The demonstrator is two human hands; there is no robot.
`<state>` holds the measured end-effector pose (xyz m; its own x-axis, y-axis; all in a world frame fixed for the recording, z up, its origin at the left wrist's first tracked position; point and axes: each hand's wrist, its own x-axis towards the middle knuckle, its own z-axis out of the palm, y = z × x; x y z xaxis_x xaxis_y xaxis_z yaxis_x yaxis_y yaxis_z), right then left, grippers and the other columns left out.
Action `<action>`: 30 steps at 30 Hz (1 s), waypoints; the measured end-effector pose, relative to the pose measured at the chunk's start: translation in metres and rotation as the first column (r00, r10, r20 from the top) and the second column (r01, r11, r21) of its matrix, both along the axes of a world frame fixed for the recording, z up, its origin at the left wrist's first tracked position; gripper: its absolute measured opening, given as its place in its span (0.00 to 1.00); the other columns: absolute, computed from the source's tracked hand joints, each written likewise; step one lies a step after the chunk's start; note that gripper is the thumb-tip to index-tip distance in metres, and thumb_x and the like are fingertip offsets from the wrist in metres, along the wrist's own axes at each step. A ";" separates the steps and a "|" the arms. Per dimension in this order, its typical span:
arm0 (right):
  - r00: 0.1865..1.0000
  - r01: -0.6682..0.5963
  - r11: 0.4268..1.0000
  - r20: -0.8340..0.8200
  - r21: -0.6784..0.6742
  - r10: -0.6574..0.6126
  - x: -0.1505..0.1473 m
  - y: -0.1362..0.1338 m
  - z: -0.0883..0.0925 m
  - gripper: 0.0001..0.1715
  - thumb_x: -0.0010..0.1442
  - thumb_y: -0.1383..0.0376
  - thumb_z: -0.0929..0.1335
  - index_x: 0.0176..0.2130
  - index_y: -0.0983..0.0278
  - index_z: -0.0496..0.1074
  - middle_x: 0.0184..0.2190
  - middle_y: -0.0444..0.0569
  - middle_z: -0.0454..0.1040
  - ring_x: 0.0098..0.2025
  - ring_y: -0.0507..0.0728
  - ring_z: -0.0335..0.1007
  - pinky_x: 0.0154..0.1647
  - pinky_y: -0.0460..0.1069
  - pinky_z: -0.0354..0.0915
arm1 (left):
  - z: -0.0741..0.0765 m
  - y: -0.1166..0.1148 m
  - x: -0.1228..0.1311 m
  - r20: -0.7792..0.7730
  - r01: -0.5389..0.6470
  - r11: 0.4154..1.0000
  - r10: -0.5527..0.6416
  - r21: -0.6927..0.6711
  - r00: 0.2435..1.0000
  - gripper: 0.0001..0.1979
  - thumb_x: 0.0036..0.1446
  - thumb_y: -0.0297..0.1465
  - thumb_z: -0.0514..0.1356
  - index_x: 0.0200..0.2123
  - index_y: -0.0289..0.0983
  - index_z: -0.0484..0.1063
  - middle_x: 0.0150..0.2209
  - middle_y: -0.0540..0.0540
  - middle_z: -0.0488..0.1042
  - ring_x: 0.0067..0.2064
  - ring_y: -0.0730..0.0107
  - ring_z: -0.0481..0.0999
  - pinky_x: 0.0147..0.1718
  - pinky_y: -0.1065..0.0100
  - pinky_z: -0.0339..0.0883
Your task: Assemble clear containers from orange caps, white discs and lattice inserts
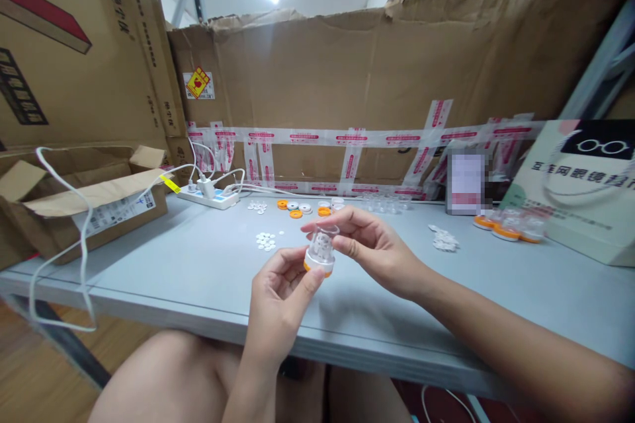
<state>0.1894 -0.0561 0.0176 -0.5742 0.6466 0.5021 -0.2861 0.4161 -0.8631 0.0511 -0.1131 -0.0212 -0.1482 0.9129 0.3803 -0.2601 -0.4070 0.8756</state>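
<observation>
Between my two hands, above the table's front part, is a small clear plastic cup (322,246) on a white and orange base, with a white perforated piece inside. My left hand (280,301) pinches the base between thumb and fingers. The fingers of my right hand (370,248) close around the cup's clear upper rim. Beyond my hands lie orange and white round caps (296,214) and a group of small white discs (265,241). Several clear cups (389,203) stand along the back of the table.
A pile of white pieces (444,238) lies right of my hands. Further right are several orange-based cups (507,228), a paper bag (585,198) and an upright screen (466,180). A power strip (208,196) with cables and an open carton (114,201) occupy the left; cardboard (317,73) walls the back.
</observation>
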 end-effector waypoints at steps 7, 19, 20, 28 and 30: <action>1.000 0.010 1.000 0.028 -0.027 -0.009 -0.001 -0.002 0.000 0.10 0.56 0.60 0.68 0.38 0.60 0.69 0.42 0.49 0.75 0.42 0.54 0.72 0.42 0.53 0.68 | 0.000 0.001 0.001 0.013 -0.013 1.000 0.013 0.002 1.000 0.10 0.46 0.31 0.65 0.33 0.35 0.72 0.32 0.46 0.78 0.35 0.66 0.77 0.36 0.70 0.71; 0.999 0.040 0.998 -0.009 -0.038 -0.040 -0.003 0.002 -0.005 0.09 0.51 0.62 0.71 0.35 0.60 0.71 0.36 0.46 0.74 0.39 0.53 0.71 0.40 0.50 0.67 | -0.001 -0.001 0.002 -0.013 -0.060 0.998 0.060 0.007 0.998 0.08 0.47 0.30 0.64 0.33 0.34 0.73 0.31 0.47 0.77 0.34 0.68 0.77 0.35 0.72 0.71; 0.999 0.043 0.998 -0.013 -0.052 -0.044 -0.004 0.001 -0.006 0.09 0.50 0.62 0.72 0.34 0.60 0.71 0.36 0.46 0.74 0.39 0.53 0.71 0.40 0.50 0.67 | -0.001 0.000 0.002 -0.015 -0.060 0.998 0.060 0.008 0.998 0.08 0.48 0.30 0.64 0.33 0.34 0.73 0.31 0.47 0.77 0.34 0.69 0.77 0.35 0.72 0.71; 0.974 0.205 0.964 -0.059 -0.168 -0.217 -0.015 -0.002 -0.011 0.14 0.43 0.63 0.75 0.27 0.61 0.66 0.26 0.38 0.69 0.25 0.47 0.65 0.26 0.44 0.63 | -0.002 0.002 0.000 -0.057 -0.049 0.999 0.048 -0.023 0.997 0.08 0.49 0.29 0.64 0.34 0.34 0.72 0.32 0.48 0.77 0.36 0.70 0.76 0.36 0.74 0.70; 0.973 0.196 0.965 -0.088 -0.174 -0.214 -0.017 -0.001 -0.014 0.12 0.46 0.61 0.73 0.28 0.60 0.67 0.24 0.38 0.68 0.25 0.48 0.64 0.28 0.45 0.63 | -0.004 0.003 0.000 -0.032 -0.037 0.999 0.037 -0.027 0.999 0.08 0.50 0.30 0.64 0.34 0.34 0.72 0.31 0.48 0.77 0.35 0.71 0.76 0.36 0.74 0.70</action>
